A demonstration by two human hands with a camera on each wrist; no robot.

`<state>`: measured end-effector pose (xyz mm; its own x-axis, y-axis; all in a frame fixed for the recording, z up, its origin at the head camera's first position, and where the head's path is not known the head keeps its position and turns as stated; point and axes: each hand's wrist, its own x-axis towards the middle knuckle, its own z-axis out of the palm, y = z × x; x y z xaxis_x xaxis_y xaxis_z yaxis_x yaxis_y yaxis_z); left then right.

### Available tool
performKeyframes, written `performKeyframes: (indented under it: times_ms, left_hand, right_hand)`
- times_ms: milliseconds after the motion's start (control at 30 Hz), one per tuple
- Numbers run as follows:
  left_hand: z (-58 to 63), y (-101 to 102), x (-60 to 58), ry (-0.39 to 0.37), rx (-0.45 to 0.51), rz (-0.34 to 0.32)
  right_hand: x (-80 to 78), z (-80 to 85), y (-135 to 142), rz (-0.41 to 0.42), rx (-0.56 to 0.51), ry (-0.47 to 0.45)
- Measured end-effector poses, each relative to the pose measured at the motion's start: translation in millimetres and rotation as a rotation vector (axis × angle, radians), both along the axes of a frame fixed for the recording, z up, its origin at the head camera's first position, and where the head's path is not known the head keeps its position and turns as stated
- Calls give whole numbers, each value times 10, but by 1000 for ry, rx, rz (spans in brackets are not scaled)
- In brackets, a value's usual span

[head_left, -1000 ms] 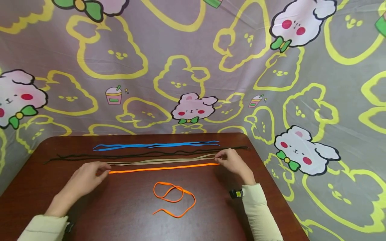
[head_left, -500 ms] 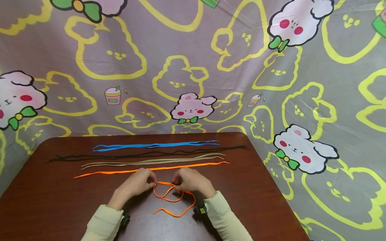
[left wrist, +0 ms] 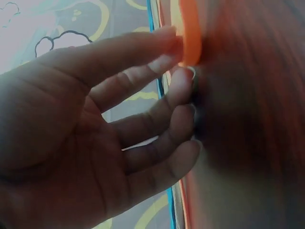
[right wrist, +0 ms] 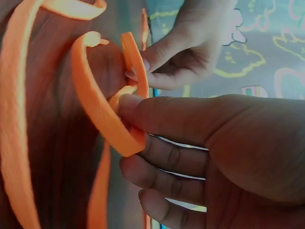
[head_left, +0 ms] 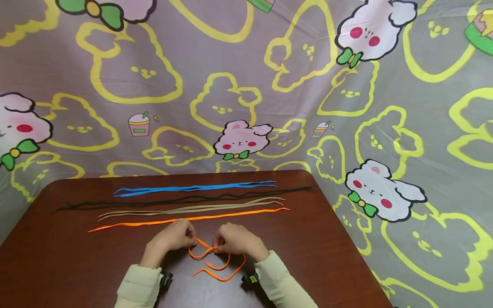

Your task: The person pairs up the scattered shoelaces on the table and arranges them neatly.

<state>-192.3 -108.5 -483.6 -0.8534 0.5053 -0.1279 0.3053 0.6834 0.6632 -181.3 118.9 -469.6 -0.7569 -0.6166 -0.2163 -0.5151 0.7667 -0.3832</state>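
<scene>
A flat orange shoelace (head_left: 224,280) lies in loose curves near the middle of the table, part of it lifted between my hands. My left hand (head_left: 172,238) pinches it between thumb and index finger; in the left wrist view the other fingers are spread and bent, and the orange shoelace (left wrist: 192,36) hangs at the fingertips. My right hand (head_left: 238,240) pinches the same lace a little to the right. The right wrist view has the orange shoelace (right wrist: 97,109) looping round the thumb tip, with the left hand (right wrist: 183,47) behind.
Beyond the hands, a straight orange shoelace (head_left: 146,223) lies across the table (head_left: 308,256). Farther back run beige laces (head_left: 185,210), black laces (head_left: 154,202) and blue laces (head_left: 192,188), roughly parallel. A patterned cloth (head_left: 173,115) hangs behind and to the right.
Both hands have left the ends of the straight orange shoelace and come together at the curled one. They now pinch it, and its loops have shifted and partly lifted.
</scene>
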Motion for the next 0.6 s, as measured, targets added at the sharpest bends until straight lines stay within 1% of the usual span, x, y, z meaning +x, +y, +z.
performKeyframes:
  times_ms: [100, 200, 367, 433, 600]
  left_hand:
    - [23, -29, 26, -31, -13, 3]
    - [77, -18, 45, -62, -17, -5]
    - [246, 31, 94, -90, 17, -47]
    - [327, 46, 124, -88, 57, -73]
    - [506, 95, 203, -24, 143, -167]
  right_hand:
    - [30, 73, 5, 14, -38, 22]
    - [47, 172, 24, 23, -81, 65]
    - [83, 335, 79, -3, -158, 81]
    - [111, 401, 106, -17, -180, 91]
    - [201, 579, 168, -32, -222, 160]
